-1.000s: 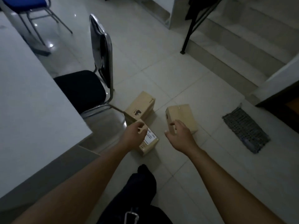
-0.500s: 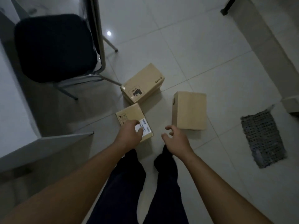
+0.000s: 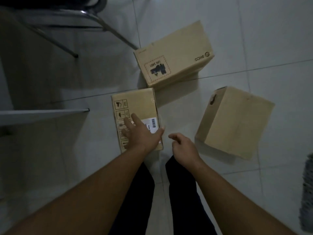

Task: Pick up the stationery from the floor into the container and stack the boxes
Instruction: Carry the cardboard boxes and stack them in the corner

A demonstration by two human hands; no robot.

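Observation:
Three brown cardboard boxes lie on the pale tiled floor. The nearest is a small box with a white barcode label (image 3: 138,106). My left hand (image 3: 141,133) rests flat on its top, fingers spread, thumb at its right edge. My right hand (image 3: 183,146) hovers just right of that box, fingers loosely curled and holding nothing. A larger box with a printed battery mark (image 3: 174,53) lies behind it. A plain box (image 3: 235,121) sits tilted to the right. No stationery or container is in view.
Metal chair legs (image 3: 108,29) stand at the upper left, close to the far box. A white table edge (image 3: 44,112) juts in from the left. A grey mat (image 3: 306,197) lies at the right edge. My dark trouser legs (image 3: 142,192) are below my hands.
The view has tipped further down and closer to the boxes. My left hand has spread flat onto the labelled box; my right hand has come down close beside it.

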